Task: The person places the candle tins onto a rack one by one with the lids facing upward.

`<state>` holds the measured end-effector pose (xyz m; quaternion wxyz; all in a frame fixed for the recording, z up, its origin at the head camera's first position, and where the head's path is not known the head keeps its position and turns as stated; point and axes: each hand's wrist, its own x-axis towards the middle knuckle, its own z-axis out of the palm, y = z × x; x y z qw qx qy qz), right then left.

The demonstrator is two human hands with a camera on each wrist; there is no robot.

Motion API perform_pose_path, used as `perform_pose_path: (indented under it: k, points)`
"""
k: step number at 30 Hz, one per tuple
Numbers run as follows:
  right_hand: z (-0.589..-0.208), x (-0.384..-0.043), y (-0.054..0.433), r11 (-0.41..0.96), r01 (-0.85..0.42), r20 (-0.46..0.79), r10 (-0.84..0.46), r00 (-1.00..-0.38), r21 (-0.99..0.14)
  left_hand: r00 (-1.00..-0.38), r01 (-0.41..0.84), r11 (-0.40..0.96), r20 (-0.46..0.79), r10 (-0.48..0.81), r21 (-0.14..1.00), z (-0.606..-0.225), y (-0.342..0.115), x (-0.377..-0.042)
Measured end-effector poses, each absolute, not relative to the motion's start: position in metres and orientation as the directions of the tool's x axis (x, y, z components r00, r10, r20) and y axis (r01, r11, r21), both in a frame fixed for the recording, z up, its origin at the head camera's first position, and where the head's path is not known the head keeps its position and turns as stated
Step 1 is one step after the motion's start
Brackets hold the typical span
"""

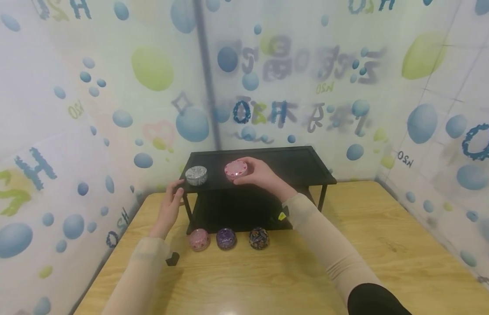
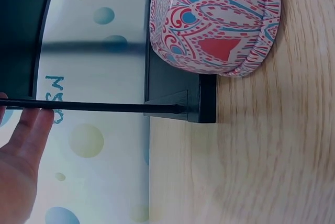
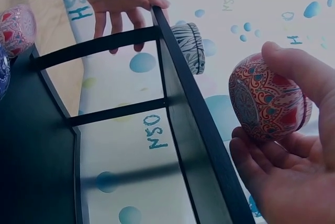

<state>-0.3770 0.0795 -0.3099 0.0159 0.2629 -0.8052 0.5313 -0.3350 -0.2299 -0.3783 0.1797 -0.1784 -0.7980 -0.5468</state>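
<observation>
My right hand [image 1: 261, 176] grips a round tin [image 1: 235, 169] with a red and pink pattern, thumb on one side and fingers on the other. In the right wrist view this tin [image 3: 264, 98] shows clear of the black shelf's top board. My left hand [image 1: 169, 208] touches the front left corner of the black two-tier shelf [image 1: 283, 164], its fingers [image 3: 116, 24] fairly straight and reaching down past the side bar. Close to that hand, a black-and-white patterned tin [image 1: 196, 176] sits on the top board.
Along the shelf's lower front edge stand a pink-red tin [image 1: 199, 239], a purple tin [image 1: 226, 239] and a dark multicoloured tin [image 1: 259, 238]. The shelf is on a wooden table [image 1: 307, 271], with a dotted curtain [image 1: 149, 109] behind and at the sides.
</observation>
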Motion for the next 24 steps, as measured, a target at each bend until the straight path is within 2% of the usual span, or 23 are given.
perform_pose_path:
  k: [12, 24]
  points:
    - [-0.309, -0.384, 0.074, 0.292, -0.441, 0.300, -0.420, -0.856, -0.849, -0.875, 0.479, 0.311, 0.475, 0.094, 0.821, -0.378, -0.231, -0.337]
    - [-0.309, -0.388, 0.070, 0.361, -0.430, 0.282, -0.394, -0.875, -0.828, -0.885, 0.459, 0.333, 0.457, 0.087, 0.824, -0.378, -0.232, -0.335]
